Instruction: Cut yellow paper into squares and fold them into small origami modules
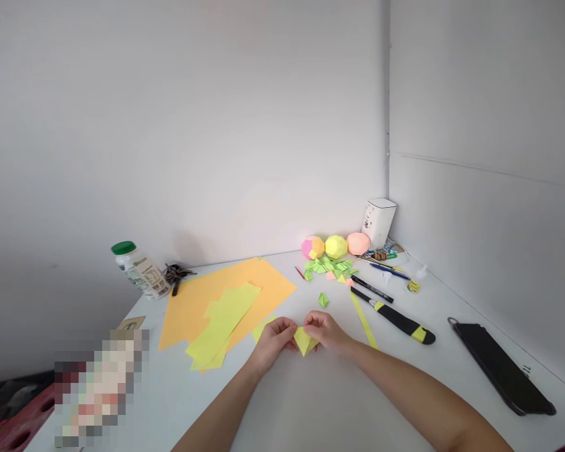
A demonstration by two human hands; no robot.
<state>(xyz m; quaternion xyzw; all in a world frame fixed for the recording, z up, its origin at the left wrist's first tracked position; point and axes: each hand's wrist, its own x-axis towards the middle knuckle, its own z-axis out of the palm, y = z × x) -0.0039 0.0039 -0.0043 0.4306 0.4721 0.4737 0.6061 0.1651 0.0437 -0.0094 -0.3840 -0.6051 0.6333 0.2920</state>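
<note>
Between my two hands is a small folded piece of yellow paper (pixel 303 342), its point facing down toward me. My left hand (pixel 277 339) pinches its left side with thumb and fingers. On the opposite side, my right hand (pixel 326 329) grips the paper's upper right part, the fingertips partly hiding it. Just beyond my hands lies a single green folded paper piece (pixel 323 300). Farther back is a pile of green folded pieces (pixel 328 266), with a few pink and yellow ones at its edge.
Yellow paper sheets (pixel 226 323) lie on an orange sheet (pixel 268 282) at left. Three paper balls (pixel 336 247) line the wall. A utility knife (pixel 400 320), black marker (pixel 371 289), yellow strip (pixel 363 319) and black phone case (pixel 501 364) lie right. A white bottle (pixel 144 273) stands left.
</note>
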